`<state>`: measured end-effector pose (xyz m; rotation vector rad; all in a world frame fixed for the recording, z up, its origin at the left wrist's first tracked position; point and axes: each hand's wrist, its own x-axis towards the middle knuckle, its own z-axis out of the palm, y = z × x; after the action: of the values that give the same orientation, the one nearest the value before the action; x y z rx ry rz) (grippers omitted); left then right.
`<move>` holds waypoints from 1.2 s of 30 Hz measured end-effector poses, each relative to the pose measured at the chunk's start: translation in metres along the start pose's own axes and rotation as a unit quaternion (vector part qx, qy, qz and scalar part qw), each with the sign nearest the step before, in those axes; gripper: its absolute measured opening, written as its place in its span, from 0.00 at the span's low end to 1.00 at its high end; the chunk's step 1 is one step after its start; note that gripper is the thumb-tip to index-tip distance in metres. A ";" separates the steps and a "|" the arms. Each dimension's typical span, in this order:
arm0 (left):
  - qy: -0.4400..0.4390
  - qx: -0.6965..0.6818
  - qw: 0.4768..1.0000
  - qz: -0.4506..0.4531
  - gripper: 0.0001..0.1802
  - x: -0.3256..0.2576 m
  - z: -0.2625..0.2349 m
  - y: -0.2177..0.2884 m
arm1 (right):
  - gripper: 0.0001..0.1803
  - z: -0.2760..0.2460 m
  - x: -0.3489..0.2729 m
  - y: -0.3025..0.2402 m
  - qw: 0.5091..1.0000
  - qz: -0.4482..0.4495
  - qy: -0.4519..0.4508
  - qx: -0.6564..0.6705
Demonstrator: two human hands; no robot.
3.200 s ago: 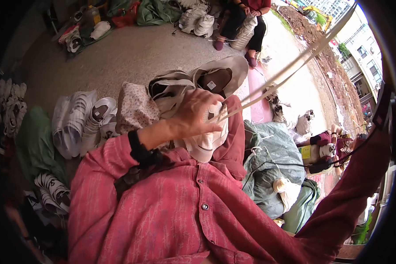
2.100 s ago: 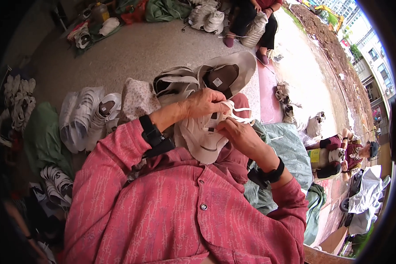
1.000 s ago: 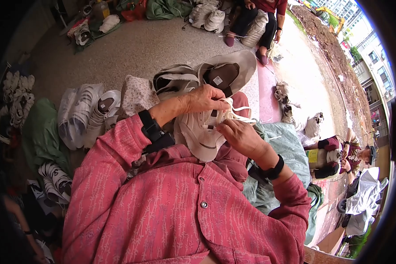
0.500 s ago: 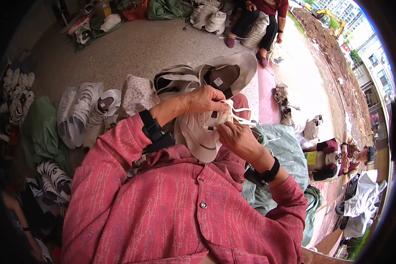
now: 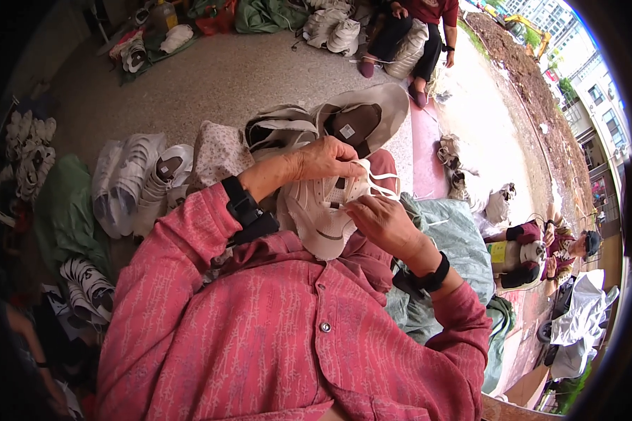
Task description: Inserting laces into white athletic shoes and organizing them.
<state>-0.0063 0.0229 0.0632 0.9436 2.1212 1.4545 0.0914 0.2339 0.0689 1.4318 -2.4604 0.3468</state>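
Observation:
A beige shoe upper (image 5: 321, 226) lies toe toward me over my lap, with a white shoelace (image 5: 385, 184) looping out on its right side. At the upper's far edge my left hand (image 5: 323, 158) is closed, thumb and fingers pinching it near the lace. My right hand (image 5: 387, 223) is closed too, its fingertips pinched at the eyelet rows, where the lace runs to it. Exactly what lies between those fingertips is hidden. Just beyond my hands rest a stack of beige uppers (image 5: 282, 126) and a large beige piece with a dark lining (image 5: 361, 123).
Left of me stand nested white shoe uppers (image 5: 130, 175) and a green sack (image 5: 67, 203). A pale green sack (image 5: 451, 242) lies by my right arm. One person (image 5: 428, 42) sits at the far side, another (image 5: 541, 249) at the right with a shoe upper.
My right hand has shifted slightly left over the upper, and the lace ends beside it no longer stick out to the right. My left hand stays in place.

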 end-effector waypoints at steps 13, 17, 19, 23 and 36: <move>0.001 -0.014 1.000 0.014 0.15 0.001 0.000 -0.002 | 0.17 0.005 0.000 0.009 1.000 -0.003 -0.009 0.011; -0.029 0.009 0.999 -0.013 0.17 0.001 -0.002 0.002 | 0.15 0.003 0.007 0.000 1.000 0.008 -0.017 -0.001; -0.028 0.014 0.999 -0.014 0.17 0.000 -0.002 0.001 | 0.15 0.007 0.005 -0.004 0.999 0.031 -0.023 -0.009; -0.020 0.000 1.000 0.009 0.15 0.002 0.001 -0.005 | 0.11 0.013 -0.002 -0.012 0.982 0.121 -0.003 0.142; 0.008 -0.104 0.995 -0.004 0.13 0.004 0.004 -0.004 | 0.13 0.013 -0.007 -0.012 0.978 0.137 0.118 0.105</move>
<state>-0.0075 0.0273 0.0586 0.8478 1.9349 1.6462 0.1035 0.2294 0.0551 1.0458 -2.4785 0.8080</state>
